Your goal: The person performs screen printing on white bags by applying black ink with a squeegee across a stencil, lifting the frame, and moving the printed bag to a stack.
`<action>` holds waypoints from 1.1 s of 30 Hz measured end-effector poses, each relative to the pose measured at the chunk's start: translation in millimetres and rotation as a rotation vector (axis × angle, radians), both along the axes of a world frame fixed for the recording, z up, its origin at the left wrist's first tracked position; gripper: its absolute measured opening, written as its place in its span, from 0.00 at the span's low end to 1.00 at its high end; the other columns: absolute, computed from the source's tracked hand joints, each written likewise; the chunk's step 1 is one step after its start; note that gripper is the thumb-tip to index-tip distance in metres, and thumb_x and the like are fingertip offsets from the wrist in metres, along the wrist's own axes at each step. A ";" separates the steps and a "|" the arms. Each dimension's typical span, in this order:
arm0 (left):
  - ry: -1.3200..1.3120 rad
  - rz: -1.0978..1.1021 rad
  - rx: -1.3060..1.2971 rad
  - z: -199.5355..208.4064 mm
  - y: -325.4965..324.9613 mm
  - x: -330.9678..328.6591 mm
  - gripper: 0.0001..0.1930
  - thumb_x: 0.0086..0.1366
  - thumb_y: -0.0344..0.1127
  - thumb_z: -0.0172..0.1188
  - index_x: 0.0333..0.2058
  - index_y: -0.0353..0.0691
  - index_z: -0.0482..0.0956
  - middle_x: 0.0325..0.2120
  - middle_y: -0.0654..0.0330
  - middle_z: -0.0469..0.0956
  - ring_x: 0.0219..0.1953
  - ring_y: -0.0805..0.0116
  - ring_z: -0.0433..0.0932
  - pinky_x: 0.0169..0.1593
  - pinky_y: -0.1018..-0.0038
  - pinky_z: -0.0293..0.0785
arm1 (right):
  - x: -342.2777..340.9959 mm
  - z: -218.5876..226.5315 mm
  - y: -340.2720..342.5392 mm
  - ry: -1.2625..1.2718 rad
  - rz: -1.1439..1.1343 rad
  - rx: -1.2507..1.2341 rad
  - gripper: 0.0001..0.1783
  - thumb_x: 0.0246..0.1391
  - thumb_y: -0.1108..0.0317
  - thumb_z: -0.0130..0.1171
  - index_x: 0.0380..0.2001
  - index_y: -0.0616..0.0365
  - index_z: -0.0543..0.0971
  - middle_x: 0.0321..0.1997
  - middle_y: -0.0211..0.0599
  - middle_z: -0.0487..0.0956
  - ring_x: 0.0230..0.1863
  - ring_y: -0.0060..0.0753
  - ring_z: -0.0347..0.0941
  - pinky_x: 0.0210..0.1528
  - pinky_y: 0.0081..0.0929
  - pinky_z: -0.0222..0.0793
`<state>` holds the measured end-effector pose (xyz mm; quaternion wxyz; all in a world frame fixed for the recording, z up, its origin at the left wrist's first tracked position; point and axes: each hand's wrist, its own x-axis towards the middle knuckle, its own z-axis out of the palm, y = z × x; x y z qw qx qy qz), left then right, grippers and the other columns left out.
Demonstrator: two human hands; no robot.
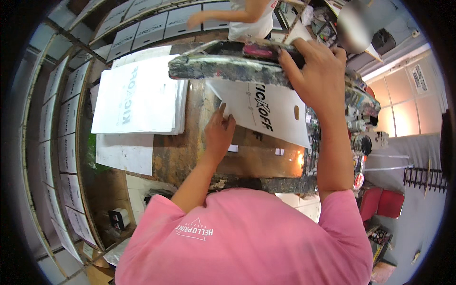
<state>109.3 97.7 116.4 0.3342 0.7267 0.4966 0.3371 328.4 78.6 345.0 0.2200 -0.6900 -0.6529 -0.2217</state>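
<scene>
While a storage rack (71, 128) loaded with printed white sheets stands along the far left, a thick stack of white printed sheets (107, 102) lies on the left part of the worktable (183, 154), with a loose sheet (126, 154) sticking out beneath its near edge. Just right of the stack, across a strip of bare, stained tabletop, is the left hand (218, 135). Its index finger and thumb reach forward, and the fingertips meet the left edge of a white printed bag (280, 116); whether they pinch that edge or only rest against it, I cannot tell.

From those fingertips the bag extends to the right and slants a little toward the wearer, lying under the raised frame (230, 70). Its end with the oval handle slot points right, away from the left hand, and the dark print runs across it, from the far side to the near. Since the frame covers the far edge, its full length is uncertain, but the part in view is longest from left to right. Two small white tabs (232, 148) sit on the table near its close edge.

The left hand is the nearer one. Farther right, the right hand (316, 69) is clamped over the frame, thumb on the near side, above and beyond the slotted end. Jars (362, 145) crowd the table's right side.
</scene>
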 end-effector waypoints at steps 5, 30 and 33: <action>-0.111 0.134 0.152 18.1 -5.6 -50.4 0.26 0.65 0.24 0.62 0.62 0.32 0.75 0.37 0.51 0.83 0.34 0.70 0.82 0.32 0.71 0.77 | -5.3 7.1 -2.2 0.059 0.008 -0.050 0.18 0.58 0.53 0.63 0.37 0.58 0.81 0.33 0.44 0.80 0.40 0.50 0.76 0.52 0.46 0.59; 0.442 0.975 0.633 -6.9 238.3 -388.7 0.29 0.65 0.36 0.64 0.63 0.31 0.72 0.57 0.39 0.75 0.60 0.43 0.73 0.64 0.55 0.69 | -21.9 -16.3 -24.2 0.024 -0.020 -0.063 0.18 0.54 0.54 0.65 0.41 0.57 0.82 0.38 0.41 0.82 0.45 0.45 0.77 0.57 0.46 0.60; 0.084 0.648 0.368 15.1 156.5 -249.8 0.17 0.67 0.40 0.67 0.48 0.34 0.83 0.44 0.47 0.83 0.46 0.50 0.80 0.52 0.61 0.75 | -20.2 -23.8 -30.0 -0.017 -0.043 -0.064 0.18 0.54 0.55 0.66 0.41 0.56 0.82 0.38 0.40 0.82 0.45 0.45 0.77 0.56 0.45 0.60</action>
